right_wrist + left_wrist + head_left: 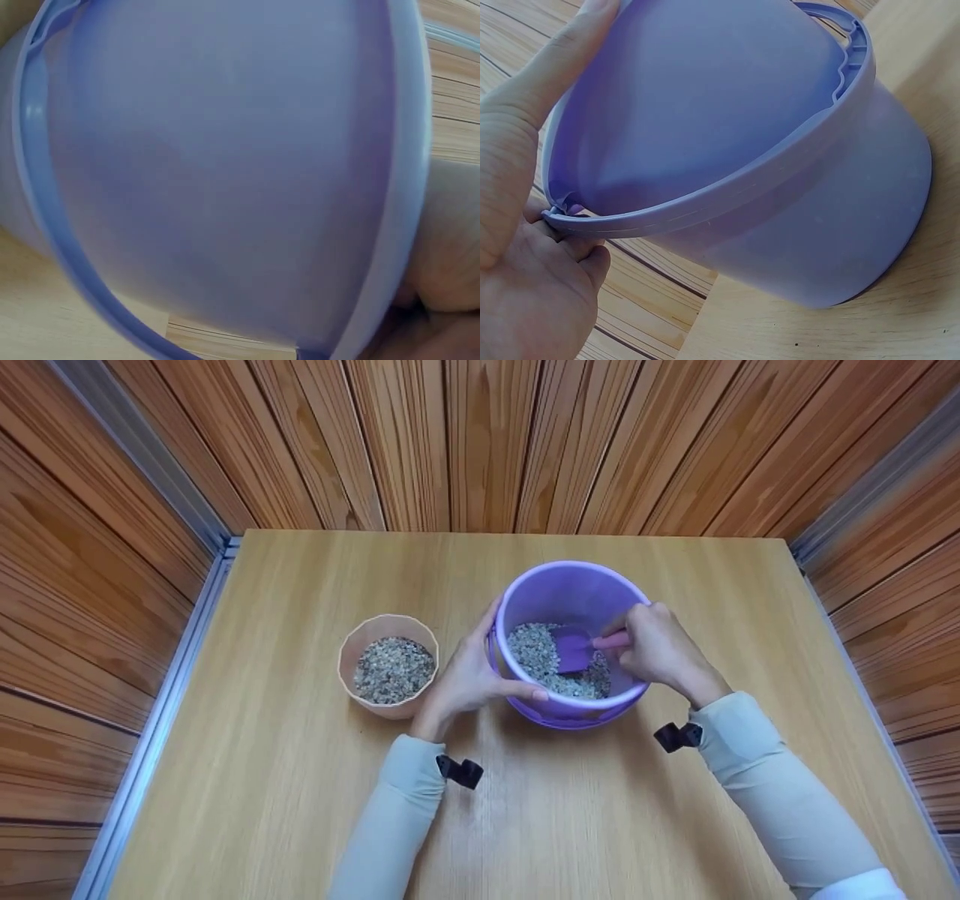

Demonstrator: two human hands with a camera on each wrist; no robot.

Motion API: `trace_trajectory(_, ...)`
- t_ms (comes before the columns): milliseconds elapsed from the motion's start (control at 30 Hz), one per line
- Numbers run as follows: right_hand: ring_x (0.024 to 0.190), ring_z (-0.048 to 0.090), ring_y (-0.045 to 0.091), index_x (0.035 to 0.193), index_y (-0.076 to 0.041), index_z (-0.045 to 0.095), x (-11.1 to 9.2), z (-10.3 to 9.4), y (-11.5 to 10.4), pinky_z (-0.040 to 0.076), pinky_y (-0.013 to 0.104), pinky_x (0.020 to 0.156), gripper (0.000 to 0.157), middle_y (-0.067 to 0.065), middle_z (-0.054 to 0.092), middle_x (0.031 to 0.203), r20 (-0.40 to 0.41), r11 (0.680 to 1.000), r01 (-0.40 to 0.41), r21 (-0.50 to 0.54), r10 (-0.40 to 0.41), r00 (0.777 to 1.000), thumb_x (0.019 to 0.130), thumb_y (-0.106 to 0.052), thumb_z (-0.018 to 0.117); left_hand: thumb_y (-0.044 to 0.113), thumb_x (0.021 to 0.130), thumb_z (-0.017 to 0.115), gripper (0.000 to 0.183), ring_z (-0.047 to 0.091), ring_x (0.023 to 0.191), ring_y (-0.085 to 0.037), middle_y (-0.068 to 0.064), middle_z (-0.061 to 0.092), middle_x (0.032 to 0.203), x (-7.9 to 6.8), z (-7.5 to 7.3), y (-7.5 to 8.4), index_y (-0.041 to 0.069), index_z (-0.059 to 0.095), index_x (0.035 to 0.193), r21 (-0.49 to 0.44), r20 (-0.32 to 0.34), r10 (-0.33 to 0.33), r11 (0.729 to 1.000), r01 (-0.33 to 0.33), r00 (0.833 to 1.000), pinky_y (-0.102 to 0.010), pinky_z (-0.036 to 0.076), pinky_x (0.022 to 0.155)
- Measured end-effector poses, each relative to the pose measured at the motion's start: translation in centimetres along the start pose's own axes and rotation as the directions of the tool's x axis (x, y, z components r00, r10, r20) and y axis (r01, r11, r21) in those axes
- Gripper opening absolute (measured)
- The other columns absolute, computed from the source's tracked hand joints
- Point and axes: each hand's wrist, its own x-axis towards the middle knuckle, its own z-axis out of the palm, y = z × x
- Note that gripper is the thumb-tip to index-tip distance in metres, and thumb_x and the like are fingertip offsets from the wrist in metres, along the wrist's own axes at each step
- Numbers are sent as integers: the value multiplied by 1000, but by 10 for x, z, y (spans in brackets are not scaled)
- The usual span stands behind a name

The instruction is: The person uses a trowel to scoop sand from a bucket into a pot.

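Observation:
A purple bucket stands on the table with grey gravel in its bottom. My left hand grips its left side, thumb at the rim and fingers round the outer wall. The bucket's handle hangs down along the near side. Inside the bucket, a small shovel with a purple blade and pink grip meets the gravel. My right hand holds the shovel's grip over the right rim. In the right wrist view, the bucket wall hides the shovel and most of that hand.
Just left of the left hand stands a beige, many-sided pot holding similar gravel. The wooden table is bounded by plank walls behind and at both sides. Metal rails run along the side edges.

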Motion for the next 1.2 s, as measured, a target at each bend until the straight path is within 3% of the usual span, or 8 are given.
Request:
trace_trajectory(333, 95, 74, 35, 111, 9, 73, 10, 0, 3, 61, 40, 75, 43, 20, 75, 103, 30, 999, 2, 40, -3, 1000, 74, 23, 56, 34, 51, 103, 144, 32, 148, -21, -2, 33, 163, 0, -1, 0, 25, 15, 164, -15, 9, -5, 1000, 5, 1000, -40, 20, 123)
trace_trajectory(733, 89, 75, 31, 106, 7, 76, 19, 0, 7, 61, 37, 73, 33, 14, 76, 95, -6, 997, 76, 30, -75, 997, 79, 19, 62, 32, 53, 103, 144, 33, 147, -20, -5, 34, 162, 2, -2, 2, 22, 13, 164, 24, 28, 30, 999, -31, 999, -37, 21, 123)
trace_trajectory(1200, 95, 74, 30, 108, 0, 77, 20, -2, 11, 61, 29, 73, 36, 14, 76, 102, 114, 983, 181, 19, -182, 977, 81, 21, 67, 41, 52, 102, 145, 29, 148, -17, -2, 27, 165, 0, -4, 4, 22, 13, 164, 80, 13, -51, 996, 50, 999, -39, 20, 123)
